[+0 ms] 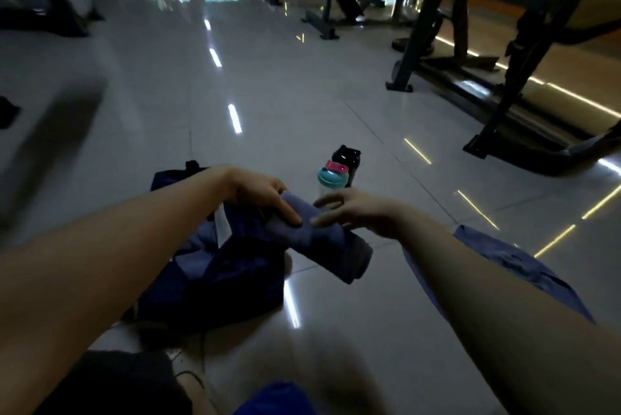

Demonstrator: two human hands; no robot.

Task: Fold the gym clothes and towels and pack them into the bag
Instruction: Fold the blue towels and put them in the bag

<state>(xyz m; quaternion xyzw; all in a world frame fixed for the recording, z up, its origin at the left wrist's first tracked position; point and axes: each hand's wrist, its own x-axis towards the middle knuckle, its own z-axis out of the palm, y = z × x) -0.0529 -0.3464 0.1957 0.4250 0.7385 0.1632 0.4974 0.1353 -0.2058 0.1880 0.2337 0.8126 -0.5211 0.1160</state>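
You have one view only: the camera on your head looks forward and down, close over your left hand (258, 194) and right hand (361, 213), with the floor (302, 95) stretching away toward 12 o'clock.

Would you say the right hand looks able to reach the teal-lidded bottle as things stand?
Probably yes: the right hand is open and empty, and the bottle stands upright just beyond its fingers, with nothing between them. The towel sits in the left hand, aside.

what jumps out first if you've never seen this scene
Mid-frame, the left hand grips a rolled blue-grey towel above the dark blue bag, while the right hand hovers beside it, fingers spread. Behind them stands a teal-lidded bottle, and a blue garment lies on the floor at right.
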